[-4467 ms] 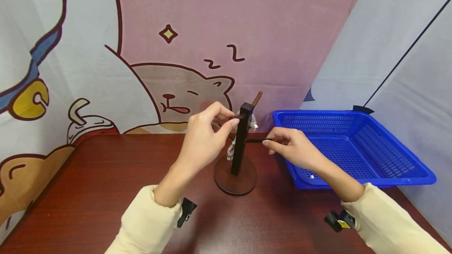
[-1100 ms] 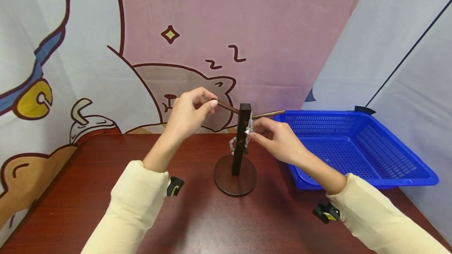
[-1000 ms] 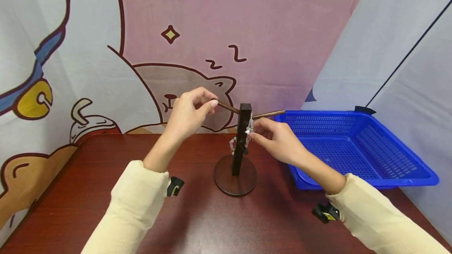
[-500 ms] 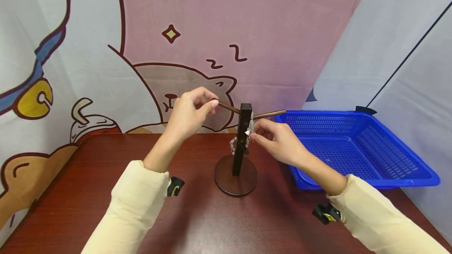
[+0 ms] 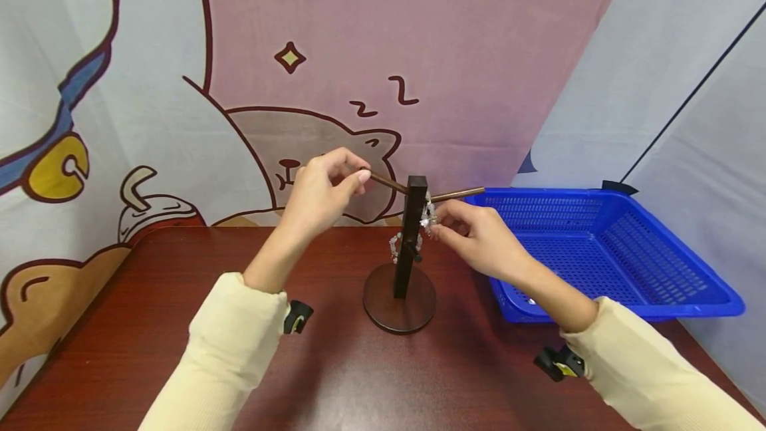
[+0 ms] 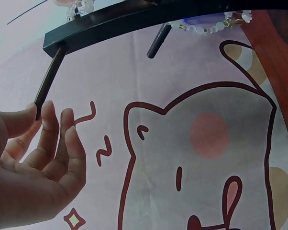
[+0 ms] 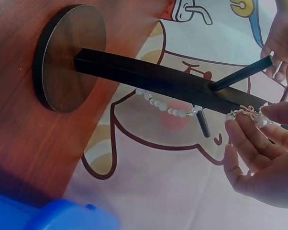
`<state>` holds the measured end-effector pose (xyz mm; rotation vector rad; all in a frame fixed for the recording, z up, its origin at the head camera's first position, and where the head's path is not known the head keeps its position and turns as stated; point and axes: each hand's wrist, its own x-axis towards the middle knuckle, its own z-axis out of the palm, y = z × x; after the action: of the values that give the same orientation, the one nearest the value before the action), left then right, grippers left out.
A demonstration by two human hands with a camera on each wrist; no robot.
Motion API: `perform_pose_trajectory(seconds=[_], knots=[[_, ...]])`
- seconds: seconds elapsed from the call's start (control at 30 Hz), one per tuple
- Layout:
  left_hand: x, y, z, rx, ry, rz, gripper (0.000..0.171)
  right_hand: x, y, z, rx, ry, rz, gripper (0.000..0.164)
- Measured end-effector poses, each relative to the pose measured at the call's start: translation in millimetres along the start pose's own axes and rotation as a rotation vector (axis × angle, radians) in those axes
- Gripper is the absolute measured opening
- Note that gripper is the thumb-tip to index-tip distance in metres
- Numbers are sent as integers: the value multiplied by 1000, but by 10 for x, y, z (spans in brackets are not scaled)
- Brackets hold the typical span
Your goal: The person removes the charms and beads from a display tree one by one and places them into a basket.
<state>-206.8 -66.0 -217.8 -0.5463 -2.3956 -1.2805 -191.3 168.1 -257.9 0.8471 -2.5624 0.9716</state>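
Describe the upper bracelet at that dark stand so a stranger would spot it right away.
On the reddish-brown table, beside the blue basket, find the dark stand. Near its top, by the brown peg pointing toward the basket, is the upper bracelet, pale and beaded. Unlike the lower bracelet, it is pinched by the right hand.

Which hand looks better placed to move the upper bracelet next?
Probably the right hand: it pinches the upper bracelet. The left hand is across the dark post, gripping a rod on that side.
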Motion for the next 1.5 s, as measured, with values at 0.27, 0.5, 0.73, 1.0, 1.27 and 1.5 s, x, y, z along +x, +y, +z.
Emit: perform_pose_trajectory(seconds=[0.27, 0.5, 0.73, 1.0, 1.27, 1.5], knots=[[-7, 3, 1, 2, 2, -1, 8, -12, 9, -73, -18, 12, 6, 6], [-15, 19, -6, -7, 1, -7, 9, -26, 27, -121, -36, 27, 23, 4], [-12, 20, 0, -9, 4, -10, 9, -34, 34, -165, -47, 50, 41, 1], [-11, 19, -4, -12, -7, -26, 9, -47, 50, -220, -62, 58, 79, 4], [-9, 19, -3, -15, -11, -25, 9, -72, 77, -270, -63, 80, 83, 2], [-8, 9, -5, -11, -14, -36, 9, -91, 94, -335, -86, 97, 87, 3]])
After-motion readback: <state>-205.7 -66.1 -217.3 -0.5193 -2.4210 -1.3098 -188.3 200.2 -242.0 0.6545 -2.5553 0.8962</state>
